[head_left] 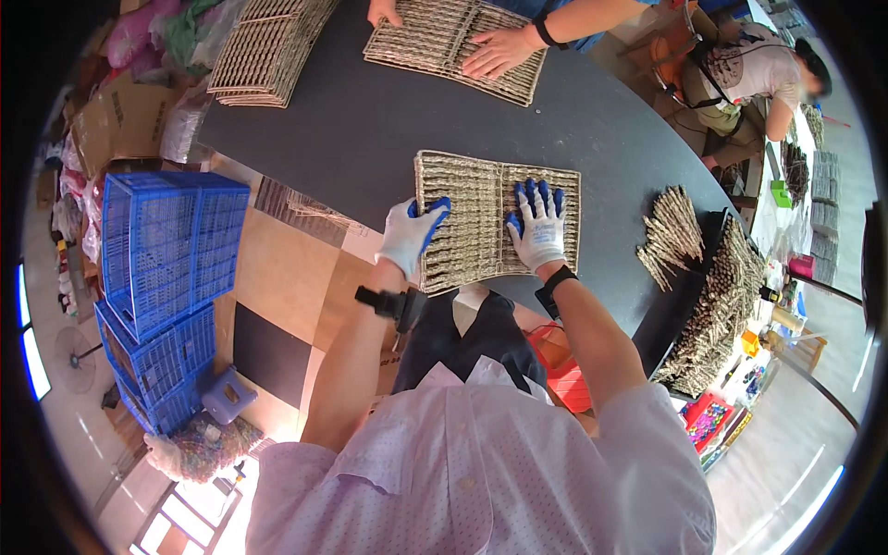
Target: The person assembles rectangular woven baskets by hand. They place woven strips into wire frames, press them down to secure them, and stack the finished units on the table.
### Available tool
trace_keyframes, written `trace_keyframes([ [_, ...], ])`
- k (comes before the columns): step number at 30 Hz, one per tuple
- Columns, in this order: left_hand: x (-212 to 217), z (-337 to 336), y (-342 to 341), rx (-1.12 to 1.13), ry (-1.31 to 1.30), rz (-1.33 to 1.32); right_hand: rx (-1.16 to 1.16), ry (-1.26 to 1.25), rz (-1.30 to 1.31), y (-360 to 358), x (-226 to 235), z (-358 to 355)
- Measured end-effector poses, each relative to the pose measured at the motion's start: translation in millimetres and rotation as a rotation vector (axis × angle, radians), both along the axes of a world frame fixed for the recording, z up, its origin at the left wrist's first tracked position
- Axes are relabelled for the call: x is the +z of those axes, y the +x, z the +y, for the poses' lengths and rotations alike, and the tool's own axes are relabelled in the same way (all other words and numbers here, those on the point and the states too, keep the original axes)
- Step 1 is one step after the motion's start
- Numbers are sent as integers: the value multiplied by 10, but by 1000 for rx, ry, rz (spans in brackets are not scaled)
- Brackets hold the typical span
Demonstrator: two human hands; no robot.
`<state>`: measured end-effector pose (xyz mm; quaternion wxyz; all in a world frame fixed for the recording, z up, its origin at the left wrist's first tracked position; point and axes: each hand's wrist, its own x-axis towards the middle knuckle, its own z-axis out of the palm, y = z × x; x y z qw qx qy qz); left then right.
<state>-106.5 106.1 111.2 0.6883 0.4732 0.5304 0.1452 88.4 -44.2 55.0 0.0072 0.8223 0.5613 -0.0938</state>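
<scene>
A rectangular woven panel point(472, 222) of twisted straw-coloured strands in a thin frame lies on the dark table in front of me. At its left edge, my left hand point(411, 237) in a white and blue glove grips the frame, with some of its fingers hidden. My right hand point(538, 228), gloved alike, lies flat on the panel's right half with its fingers spread. To the right, a fan of loose twisted sticks point(673, 233) rests on the table.
Across the dark table point(351, 120), another person's bare hands point(501, 53) rest on a similar panel point(421, 35). Stacked panels point(268, 51) stand at the far left. A black tray point(680, 324) heaped with sticks sits at the right edge. Blue crates point(166, 250) stand left on the floor.
</scene>
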Motion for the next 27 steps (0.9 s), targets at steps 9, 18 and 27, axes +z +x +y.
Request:
trace_keyframes([
  [9, 299, -147, -54, -48, 374, 82, 11, 1, 56, 17, -12, 7],
  [18, 480, -106, -35, -129, 364, 201, 135, 64, 218, 280, -46, -103],
  [27, 459, -50, -16, -204, 418, 190, 432, -317, 16, 404, 373, -9],
])
